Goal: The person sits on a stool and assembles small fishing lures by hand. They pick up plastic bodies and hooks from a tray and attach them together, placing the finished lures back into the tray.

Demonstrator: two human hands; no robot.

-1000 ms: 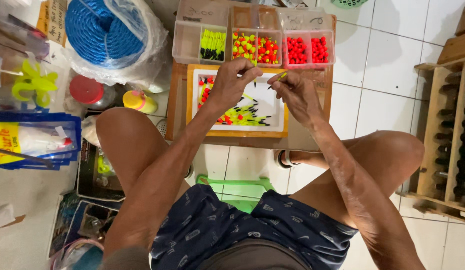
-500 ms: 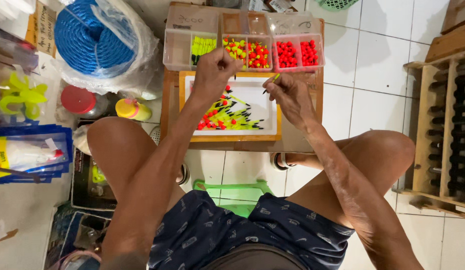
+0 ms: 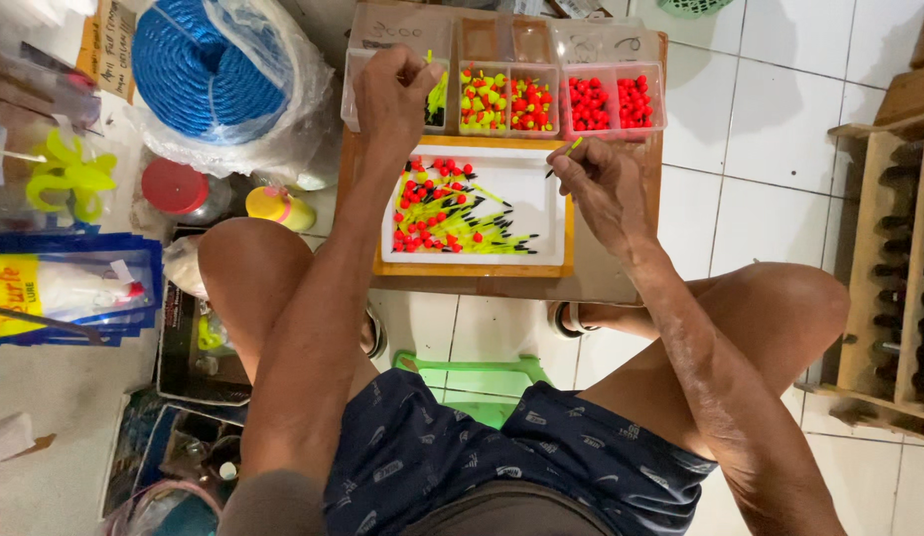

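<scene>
Nearest the camera, patterned dark shorts and two bare knees are seen, with a green stool between the legs on the tiled floor. A bit further out, a small wooden tabletop is set just past the knees. A white tray with an orange rim is laid on it, and a loose heap of yellow-green sticks and red beads is piled toward the tray's left side.

What's changed since half a second back: the left hand has been moved off the tray and up to the far edge of the tabletop, so it's now over the leftmost filled cell of the clear compartment box. Looks like a finished piece is being dropped off or a fresh one picked, though that's only a guess. The fingers are curled in and pinched together; a yellow-green tip can be made out beside them, but whether it's actually gripped can't be told.

The right hand has been kept over the tray's right edge, wrist bent down, with a thin yellow-green float stick pinched between thumb and fingertips.

Off to the far left, a blue rope coil in plastic is parked on the floor.
</scene>
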